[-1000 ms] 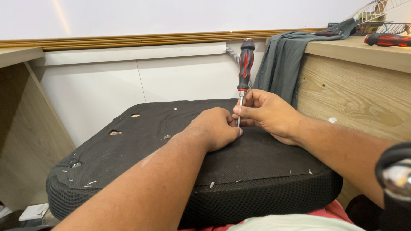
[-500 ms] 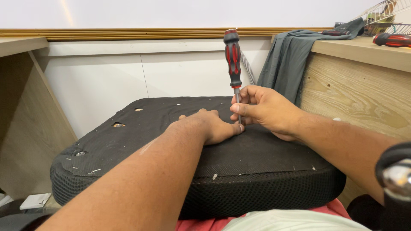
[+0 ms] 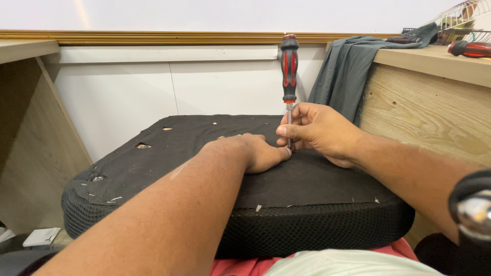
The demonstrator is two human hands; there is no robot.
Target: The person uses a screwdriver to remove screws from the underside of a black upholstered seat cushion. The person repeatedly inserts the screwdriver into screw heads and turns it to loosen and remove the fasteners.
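A black mesh seat cushion (image 3: pixel 169 153) lies upside down across my lap, its fabric underside facing up with small holes and bits of debris. My right hand (image 3: pixel 319 130) pinches the metal shaft of a red and black screwdriver (image 3: pixel 289 69), which stands upright with its tip on the cushion. My left hand (image 3: pixel 258 151) rests flat on the fabric right beside the tip, its fingertips touching the shaft's base. The tip itself is hidden between my fingers.
A wooden desk (image 3: pixel 424 107) stands on the right with a grey cloth (image 3: pixel 342 71) hanging over its edge, a second red and black tool (image 3: pixel 470 48) and a wire basket (image 3: pixel 455 20) on top. Another wooden panel (image 3: pixel 25 133) stands at left, white wall panels behind.
The screwdriver leaned left half a second ago and now stands upright again. My left hand stays pressed on the cushion beside the tip; the view shifted slightly.
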